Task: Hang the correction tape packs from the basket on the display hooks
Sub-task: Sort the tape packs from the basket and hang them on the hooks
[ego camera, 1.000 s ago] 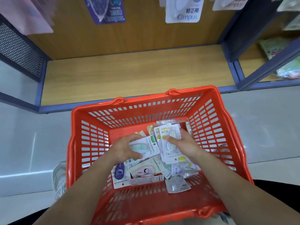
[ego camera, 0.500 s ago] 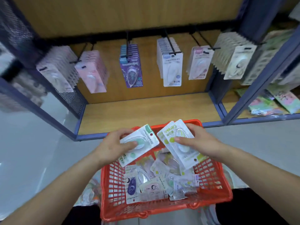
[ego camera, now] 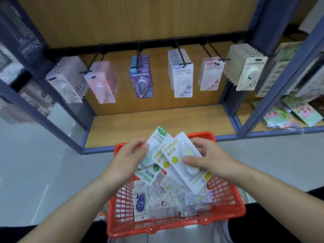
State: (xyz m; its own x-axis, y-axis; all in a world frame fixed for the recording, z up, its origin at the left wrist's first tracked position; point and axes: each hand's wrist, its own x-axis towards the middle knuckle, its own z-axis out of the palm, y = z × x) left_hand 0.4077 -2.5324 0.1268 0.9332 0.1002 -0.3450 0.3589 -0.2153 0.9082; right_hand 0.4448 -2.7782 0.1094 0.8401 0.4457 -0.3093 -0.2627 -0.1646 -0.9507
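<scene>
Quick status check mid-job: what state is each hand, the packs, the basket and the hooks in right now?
Left hand: grips one green pack, held above the basket.
Right hand: pinches two fanned yellow-green packs.
Basket: holds a heap of loose packs.
Display hooks: each one in view carries hanging packs.

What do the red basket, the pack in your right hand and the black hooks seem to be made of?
The red lattice basket looks like moulded plastic: uniform colour, glossy, pierced walls. The white-and-yellow pack in the right hand seems printed card under a clear, shiny plastic blister. The black display hooks look like thin painted metal rod.
</scene>
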